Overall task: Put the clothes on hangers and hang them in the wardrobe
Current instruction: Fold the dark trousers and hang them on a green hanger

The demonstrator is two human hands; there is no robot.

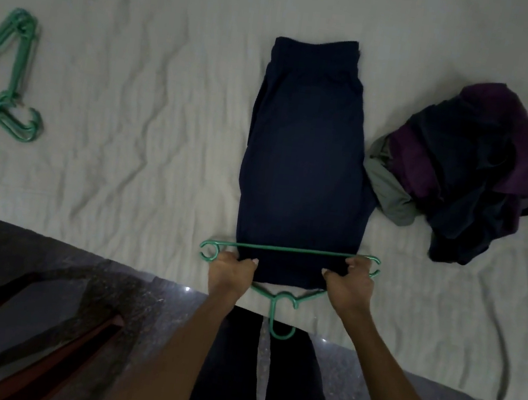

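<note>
We see dark navy trousers folded lengthwise and lying flat on a wrinkled pale sheet, waistband at the far end and the near end at the bed's edge. A green hanger lies across that near end: its straight bar crosses over the cloth, while its shoulders and hook show from under the cloth's near edge, the hook pointing toward us and past the edge of the bed.

The left hand has its fingers curled round the left end of the hanger together with the left edge of the trousers. The right hand grips the right end the same way, thumb on the cloth and fingers bent up to the bar. Both forearms reach in from the near side.

Just right of the trousers, touching them near the middle, a heap of clothes lies crumpled, purple, dark and grey pieces mixed. Far left on the sheet, well apart, is a stack of green hangers, running off the frame edge.

Near left, dark speckled floor and part of a reddish-brown wooden chair show beside the bed.
</note>
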